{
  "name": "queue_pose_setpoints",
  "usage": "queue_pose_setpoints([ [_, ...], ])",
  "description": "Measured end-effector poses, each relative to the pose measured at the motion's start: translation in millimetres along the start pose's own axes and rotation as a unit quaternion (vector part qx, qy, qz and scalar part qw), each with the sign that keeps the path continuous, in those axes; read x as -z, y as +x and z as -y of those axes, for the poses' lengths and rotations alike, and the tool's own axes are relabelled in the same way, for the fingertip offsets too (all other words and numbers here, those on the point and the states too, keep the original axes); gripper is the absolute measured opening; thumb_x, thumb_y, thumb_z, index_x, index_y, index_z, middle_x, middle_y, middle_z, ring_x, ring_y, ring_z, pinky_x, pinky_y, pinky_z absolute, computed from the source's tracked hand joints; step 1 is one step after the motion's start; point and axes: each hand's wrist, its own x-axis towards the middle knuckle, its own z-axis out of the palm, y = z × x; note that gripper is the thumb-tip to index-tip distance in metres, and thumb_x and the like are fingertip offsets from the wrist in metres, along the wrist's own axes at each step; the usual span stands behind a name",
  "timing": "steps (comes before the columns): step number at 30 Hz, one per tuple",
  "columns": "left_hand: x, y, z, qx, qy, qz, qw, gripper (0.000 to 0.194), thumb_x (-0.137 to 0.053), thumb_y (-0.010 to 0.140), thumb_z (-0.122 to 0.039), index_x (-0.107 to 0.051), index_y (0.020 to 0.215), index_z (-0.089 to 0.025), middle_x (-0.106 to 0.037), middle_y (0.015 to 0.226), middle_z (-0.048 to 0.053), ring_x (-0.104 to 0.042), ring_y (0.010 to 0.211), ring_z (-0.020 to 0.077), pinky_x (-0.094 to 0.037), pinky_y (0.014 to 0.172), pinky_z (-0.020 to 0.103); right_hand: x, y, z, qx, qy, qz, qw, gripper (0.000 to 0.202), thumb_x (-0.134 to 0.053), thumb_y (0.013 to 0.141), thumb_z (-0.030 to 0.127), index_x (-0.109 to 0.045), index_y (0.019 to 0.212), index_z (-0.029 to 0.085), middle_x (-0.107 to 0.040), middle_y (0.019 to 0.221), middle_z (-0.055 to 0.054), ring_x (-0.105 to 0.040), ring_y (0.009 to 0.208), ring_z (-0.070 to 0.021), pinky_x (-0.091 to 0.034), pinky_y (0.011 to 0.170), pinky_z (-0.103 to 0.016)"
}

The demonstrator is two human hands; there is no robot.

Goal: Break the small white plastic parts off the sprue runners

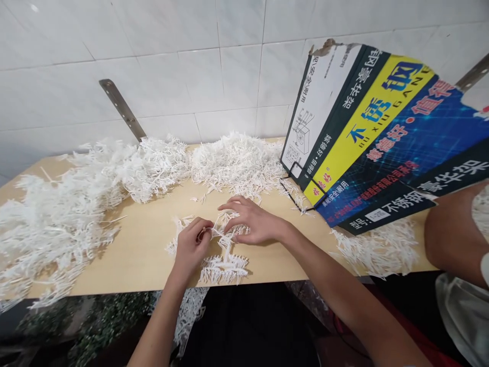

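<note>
My left hand [193, 243] pinches a thin white branched plastic sprig between thumb and fingertips, above the middle of the table near its front edge. Just right of it, my right hand [255, 223] reaches over a small heap of white sprigs [239, 229]. Its fingers are curved and apart, close to the sprigs, and I cannot tell whether they touch. Below the hands lies a neat bundle of white sprigs [225, 268] with a stem-like piece running up from it. A few loose sprigs [172, 246] lie partly behind my left hand.
Large piles of white sprigs cover the left side [57, 219] and back [237, 158] of the wooden table [145, 255]. A printed cardboard box panel [367, 137] stands at the right, with another sprig pile [378, 247] beneath it. Another person's arm [454, 239] is at the right edge.
</note>
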Motion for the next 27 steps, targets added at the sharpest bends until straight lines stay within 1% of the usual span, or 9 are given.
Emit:
queue_pose_setpoints([
  [2,-0.6,-1.7,1.4,-0.01,0.01,-0.024,1.0,0.016,-0.049,0.095,-0.022,-0.064,0.093,-0.025,-0.068,0.09,0.003,-0.06,0.072,0.0182,-0.045,0.066,0.031,-3.6,2.0,2.5,0.007,-0.001,-0.005,1.0,0.008,-0.076,0.084,0.021,-0.078,0.09,0.026,-0.059,0.144,-0.006,-0.039,0.142,-0.0338,-0.04,0.112,-0.057],
  [6,-3.7,-2.7,7.3,-0.025,0.081,-0.067,0.994,0.014,-0.053,0.095,-0.023,-0.065,0.1,-0.027,-0.071,0.095,0.005,-0.065,0.082,0.0217,-0.05,0.074,0.035,-2.4,2.7,0.6,0.005,0.023,-0.054,0.998,0.011,-0.068,0.083,0.01,-0.069,0.082,0.021,-0.072,0.119,-0.007,-0.053,0.128,-0.0288,-0.044,0.107,-0.051],
  [9,-5.6,-2.2,9.6,-0.035,0.176,-0.085,0.98,0.019,-0.055,0.091,-0.018,-0.069,0.101,-0.027,-0.073,0.099,0.009,-0.065,0.098,0.0293,-0.049,0.085,0.042,7.7,-1.6,-3.1,0.001,0.049,-0.107,0.993,0.013,-0.063,0.083,0.009,-0.063,0.082,0.022,-0.073,0.104,-0.006,-0.06,0.114,-0.0265,-0.047,0.101,-0.047],
  [12,1.2,-6.6,10.5,-0.037,0.267,-0.112,0.957,0.024,-0.06,0.086,-0.015,-0.072,0.101,-0.028,-0.073,0.116,0.013,-0.061,0.114,0.0371,-0.043,0.096,0.054,17.8,-6.5,-4.4,0.01,0.052,-0.157,0.986,0.014,-0.061,0.081,0.009,-0.059,0.079,0.022,-0.072,0.098,-0.007,-0.062,0.103,-0.0266,-0.048,0.093,-0.045],
  [14,13.1,-13.8,13.5,-0.034,0.304,-0.131,0.943,0.027,-0.062,0.085,-0.015,-0.072,0.105,-0.031,-0.07,0.126,0.012,-0.058,0.126,0.0399,-0.032,0.107,0.063,21.3,-8.3,-3.7,0.013,0.047,-0.177,0.983,0.013,-0.061,0.08,0.011,-0.057,0.077,0.022,-0.07,0.096,-0.007,-0.062,0.099,-0.0268,-0.046,0.09,-0.045],
  [16,29.4,-22.8,18.9,-0.032,0.325,-0.13,0.936,0.035,-0.06,0.085,-0.012,-0.07,0.109,-0.035,-0.071,0.125,0.009,-0.058,0.13,0.0385,-0.021,0.114,0.067,20.9,-8.4,-2.3,0.015,0.043,-0.177,0.983,0.012,-0.061,0.081,0.012,-0.055,0.076,0.022,-0.069,0.094,-0.007,-0.061,0.094,-0.0254,-0.045,0.088,-0.043],
  [20,64.2,-37.4,28.3,-0.052,0.362,-0.107,0.924,0.047,-0.058,0.084,-0.009,-0.067,0.119,-0.039,-0.071,0.128,0.007,-0.056,0.134,0.0374,-0.008,0.12,0.069,10.8,-4.4,0.7,0.012,0.025,-0.13,0.991,0.013,-0.06,0.081,0.01,-0.056,0.075,0.022,-0.068,0.09,-0.005,-0.06,0.085,-0.0219,-0.044,0.082,-0.038],
  [24,94.5,-39.0,30.1,-0.062,0.399,-0.134,0.905,0.055,-0.064,0.08,-0.006,-0.067,0.123,-0.04,-0.057,0.151,0.005,-0.041,0.148,0.0398,-0.007,0.122,0.07,1.6,0.9,3.8,0.014,0.018,-0.106,0.994,0.014,-0.059,0.08,0.009,-0.058,0.074,0.021,-0.068,0.09,-0.005,-0.059,0.084,-0.0211,-0.044,0.078,-0.035],
  [27,118.2,-33.4,36.6,-0.1,0.392,-0.087,0.91,0.063,-0.066,0.079,-0.006,-0.066,0.129,-0.044,-0.055,0.154,0.001,-0.04,0.15,0.0378,-0.014,0.124,0.067,-0.2,1.9,3.7,-0.002,0.021,-0.108,0.994,0.014,-0.059,0.081,0.008,-0.058,0.073,0.02,-0.067,0.088,-0.005,-0.059,0.083,-0.0206,-0.044,0.077,-0.033],
])
